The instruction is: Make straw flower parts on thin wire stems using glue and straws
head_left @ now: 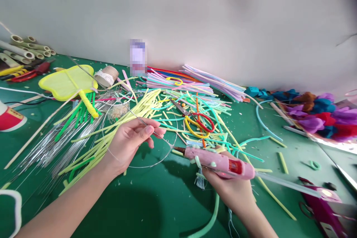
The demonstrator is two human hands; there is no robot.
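Left of centre, I see the left hand (132,137) pinching 1 wire hoop (152,166), mid-frame, by its stem (161,136); right of centre, the right hand (230,185) wraps 1 pink glue gun (208,158), nozzle (180,150) just beside the stem. Likely gluing; next calls for steady aim.

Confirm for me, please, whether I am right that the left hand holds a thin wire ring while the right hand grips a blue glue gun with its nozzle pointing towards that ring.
Not quite: the glue gun is pink, not blue, as the head view shows. The right hand does grip it, nozzle towards the thin wire ring in the left hand.
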